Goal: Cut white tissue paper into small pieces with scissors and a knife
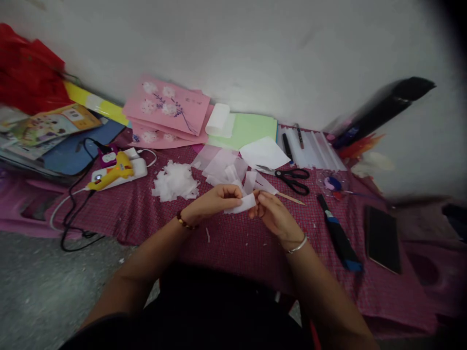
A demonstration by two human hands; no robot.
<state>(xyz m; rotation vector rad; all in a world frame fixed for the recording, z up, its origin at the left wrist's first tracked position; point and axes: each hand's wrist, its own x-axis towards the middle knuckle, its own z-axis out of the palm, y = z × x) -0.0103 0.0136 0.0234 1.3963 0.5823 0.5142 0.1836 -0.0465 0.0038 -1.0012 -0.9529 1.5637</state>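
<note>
My left hand [215, 200] and my right hand [273, 214] meet over the red checked cloth [233, 243], both pinched on one small strip of white tissue paper [243, 204] held between them. Just beyond the fingers lie several loose white tissue sheets [226, 165]. A fluffy heap of shredded white tissue [175, 181] sits to the left of my left hand. Black-handled scissors [292, 178] and a thin wooden stick [290, 198] lie just past my right hand.
A yellow glue gun [109, 176] rests on a white power strip at left, cables trailing to the floor. Pink flower cards [168, 108], a tissue roll [218, 119] and green paper [248, 129] line the wall. A dark phone [382, 238] and a black-blue tool [339, 233] lie right.
</note>
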